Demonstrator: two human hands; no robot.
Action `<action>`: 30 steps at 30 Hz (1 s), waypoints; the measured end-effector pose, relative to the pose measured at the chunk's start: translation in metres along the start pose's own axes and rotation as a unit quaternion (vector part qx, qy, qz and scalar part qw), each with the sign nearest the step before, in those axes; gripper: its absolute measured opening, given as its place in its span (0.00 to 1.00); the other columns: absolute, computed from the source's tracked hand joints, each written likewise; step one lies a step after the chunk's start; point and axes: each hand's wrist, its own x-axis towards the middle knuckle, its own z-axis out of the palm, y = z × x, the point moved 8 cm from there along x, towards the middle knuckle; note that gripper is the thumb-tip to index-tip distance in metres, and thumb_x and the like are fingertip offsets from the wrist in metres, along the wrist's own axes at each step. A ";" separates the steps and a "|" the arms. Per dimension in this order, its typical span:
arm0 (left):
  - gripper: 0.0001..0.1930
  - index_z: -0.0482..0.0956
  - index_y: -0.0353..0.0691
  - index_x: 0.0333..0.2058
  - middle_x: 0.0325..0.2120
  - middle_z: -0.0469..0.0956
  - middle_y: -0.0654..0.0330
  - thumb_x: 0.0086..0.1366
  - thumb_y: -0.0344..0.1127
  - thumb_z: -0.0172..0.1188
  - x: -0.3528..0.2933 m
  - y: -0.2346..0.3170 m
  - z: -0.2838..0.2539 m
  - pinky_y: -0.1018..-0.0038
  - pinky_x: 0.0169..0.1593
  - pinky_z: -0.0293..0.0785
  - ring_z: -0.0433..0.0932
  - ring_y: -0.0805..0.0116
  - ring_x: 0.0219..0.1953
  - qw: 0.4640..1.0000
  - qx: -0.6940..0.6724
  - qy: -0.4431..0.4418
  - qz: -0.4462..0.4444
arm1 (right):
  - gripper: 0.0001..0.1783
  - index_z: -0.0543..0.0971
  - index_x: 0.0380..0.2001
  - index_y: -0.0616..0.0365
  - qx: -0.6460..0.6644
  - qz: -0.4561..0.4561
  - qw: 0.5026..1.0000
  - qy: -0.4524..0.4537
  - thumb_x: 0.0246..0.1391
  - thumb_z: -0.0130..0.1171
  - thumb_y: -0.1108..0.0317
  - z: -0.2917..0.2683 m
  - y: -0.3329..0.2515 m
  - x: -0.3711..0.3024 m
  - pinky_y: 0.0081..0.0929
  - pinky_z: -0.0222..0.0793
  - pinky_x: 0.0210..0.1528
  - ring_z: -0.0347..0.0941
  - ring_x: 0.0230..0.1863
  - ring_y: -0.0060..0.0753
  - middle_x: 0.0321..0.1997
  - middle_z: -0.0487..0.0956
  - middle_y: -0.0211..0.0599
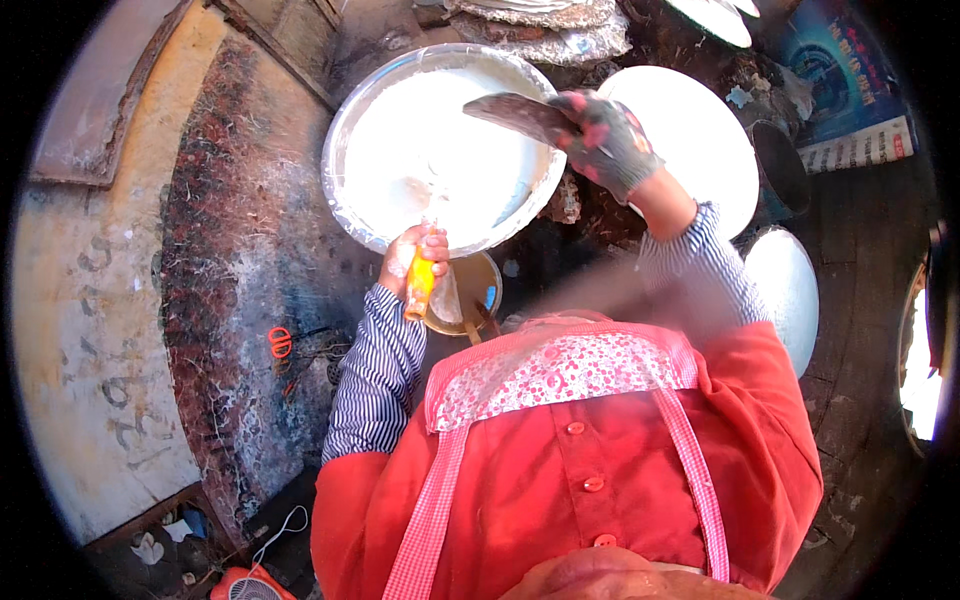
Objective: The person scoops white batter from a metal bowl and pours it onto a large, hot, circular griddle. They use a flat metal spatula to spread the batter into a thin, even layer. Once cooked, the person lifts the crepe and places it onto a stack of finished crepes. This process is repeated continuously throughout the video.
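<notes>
My left hand (411, 256), bare, is closed round the yellow handle (419, 285) of a tool at the near rim of a wide round basin (341, 205). The tool's far end is smeared white and lost in the glare, so its kind is unclear. Bright white material (400, 130) shows in the basin. Over the basin's right rim, my right hand (608, 145) in a grey glove with pink patches grips a dark flat blade (515, 113), whose tip points left above the white. Below my left hand sits a smaller round container (490, 283).
A large white disc (700, 140) stands right of the basin, with a paler round pan (785, 290) nearer me. Rough stacked slabs (540, 35) lie beyond. On the stained surface at left are orange-handled scissors (280, 343). A red fan (252, 585) is at lower left.
</notes>
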 end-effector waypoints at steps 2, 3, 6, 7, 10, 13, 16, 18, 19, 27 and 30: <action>0.11 0.64 0.40 0.31 0.18 0.61 0.69 0.63 0.41 0.42 -0.013 0.006 0.032 0.75 0.20 0.65 0.64 0.79 0.16 0.998 0.011 -0.057 0.002 | 0.14 0.74 0.39 0.56 0.152 0.173 0.973 -0.023 0.45 0.54 0.69 0.007 0.046 -0.028 0.29 0.67 0.28 0.71 0.24 0.31 0.25 0.76 0.33; 0.12 0.65 0.38 0.33 0.19 0.63 0.69 0.63 0.42 0.43 -0.029 0.014 0.051 0.77 0.17 0.67 0.63 0.77 0.15 0.998 0.011 -0.015 0.060 | 0.15 0.74 0.39 0.57 0.262 0.276 0.924 -0.037 0.45 0.55 0.66 0.017 0.065 -0.043 0.29 0.68 0.29 0.72 0.25 0.33 0.27 0.76 0.34; 0.14 0.64 0.35 0.38 0.21 0.63 0.66 0.64 0.42 0.42 -0.079 0.025 0.115 0.75 0.16 0.68 0.63 0.76 0.13 0.985 0.071 -0.084 0.134 | 0.18 0.72 0.42 0.62 0.225 0.228 0.947 0.027 0.46 0.54 0.68 0.011 0.079 -0.075 0.21 0.68 0.32 0.72 0.31 0.26 0.33 0.76 0.36; 0.15 0.64 0.35 0.39 0.21 0.63 0.65 0.65 0.42 0.41 -0.086 0.029 0.128 0.74 0.15 0.68 0.63 0.76 0.13 0.978 0.097 -0.115 0.142 | 0.17 0.71 0.42 0.63 0.263 0.221 0.937 0.064 0.46 0.53 0.72 0.010 0.090 -0.090 0.20 0.68 0.35 0.72 0.33 0.26 0.35 0.76 0.37; 0.13 0.64 0.37 0.38 0.20 0.62 0.65 0.64 0.42 0.42 -0.079 0.046 0.104 0.74 0.15 0.67 0.62 0.77 0.12 0.970 0.143 -0.037 0.192 | 0.18 0.71 0.43 0.65 0.322 0.234 0.903 0.160 0.44 0.50 0.79 0.021 0.125 -0.130 0.20 0.67 0.40 0.71 0.37 0.26 0.38 0.75 0.39; 0.11 0.65 0.39 0.36 0.20 0.62 0.67 0.63 0.41 0.44 -0.052 0.064 0.036 0.76 0.17 0.66 0.62 0.78 0.14 0.977 0.137 0.067 0.147 | 0.20 0.71 0.43 0.65 0.363 0.325 0.861 0.143 0.41 0.48 0.84 0.030 0.124 -0.160 0.21 0.64 0.46 0.70 0.41 0.27 0.42 0.74 0.39; 0.12 0.66 0.39 0.33 0.20 0.63 0.68 0.63 0.42 0.43 -0.032 0.055 0.006 0.76 0.19 0.66 0.63 0.77 0.17 0.994 0.105 0.029 0.025 | 0.20 0.71 0.42 0.64 0.341 0.340 0.865 0.140 0.41 0.47 0.85 0.030 0.143 -0.191 0.20 0.63 0.48 0.70 0.42 0.26 0.41 0.75 0.37; 0.13 0.65 0.38 0.33 0.18 0.62 0.68 0.64 0.43 0.42 -0.033 0.044 -0.003 0.75 0.19 0.66 0.63 0.77 0.16 0.998 0.029 0.057 -0.001 | 0.19 0.71 0.42 0.64 0.335 0.371 0.855 0.142 0.41 0.48 0.84 0.028 0.151 -0.220 0.20 0.63 0.47 0.70 0.41 0.25 0.40 0.76 0.36; 0.13 0.64 0.38 0.33 0.17 0.62 0.68 0.64 0.43 0.42 -0.035 0.026 0.000 0.75 0.18 0.65 0.64 0.77 0.16 0.997 -0.010 0.071 -0.016 | 0.19 0.71 0.41 0.64 0.329 0.387 0.849 0.142 0.41 0.49 0.83 0.019 0.155 -0.241 0.20 0.63 0.47 0.70 0.41 0.25 0.40 0.76 0.35; 0.16 0.62 0.36 0.43 0.19 0.61 0.64 0.66 0.42 0.36 -0.052 -0.086 0.109 0.73 0.14 0.69 0.62 0.76 0.13 0.978 0.192 0.082 0.002 | 0.17 0.71 0.41 0.61 0.070 0.561 0.822 0.071 0.46 0.55 0.67 -0.063 0.147 -0.378 0.27 0.66 0.40 0.72 0.38 0.34 0.38 0.76 0.41; 0.17 0.59 0.34 0.44 0.21 0.63 0.63 0.67 0.44 0.36 0.004 -0.155 0.170 0.77 0.14 0.68 0.64 0.77 0.13 0.956 0.285 -0.024 -0.060 | 0.16 0.71 0.39 0.62 0.081 0.605 0.772 0.176 0.45 0.55 0.68 -0.089 0.166 -0.470 0.27 0.66 0.41 0.71 0.39 0.32 0.38 0.76 0.41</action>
